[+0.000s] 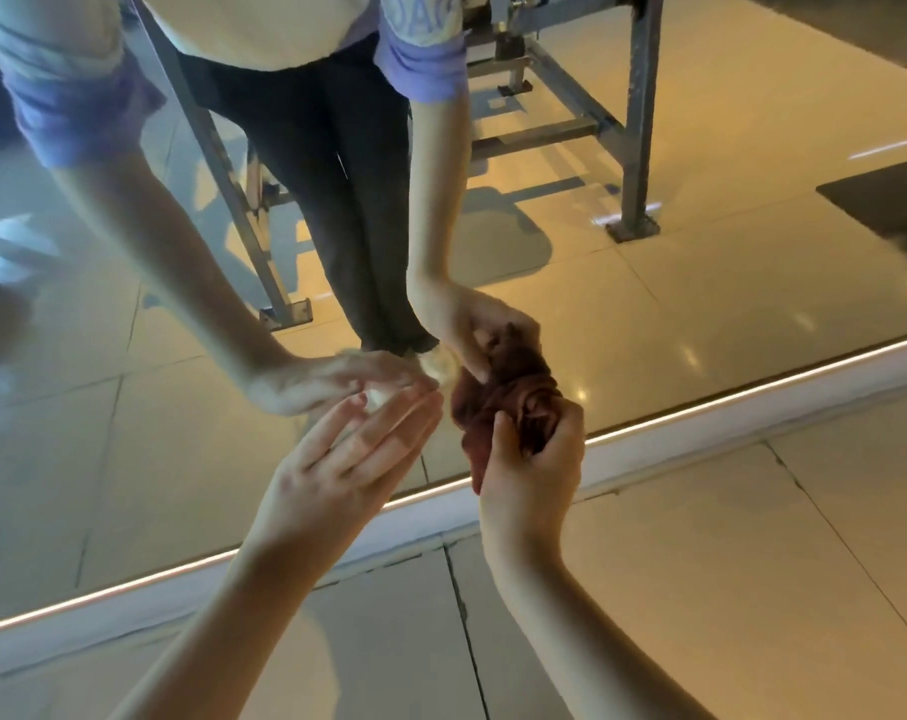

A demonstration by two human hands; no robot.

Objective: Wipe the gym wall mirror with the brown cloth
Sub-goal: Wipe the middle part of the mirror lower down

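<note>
At mirror [649, 304], bunched brown cloth [498, 413], right hand [532, 459]

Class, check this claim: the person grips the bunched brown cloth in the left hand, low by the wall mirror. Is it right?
No. The head view shows the right hand gripping the bunched brown cloth, low by the wall mirror; the left hand is open and holds nothing.
</note>
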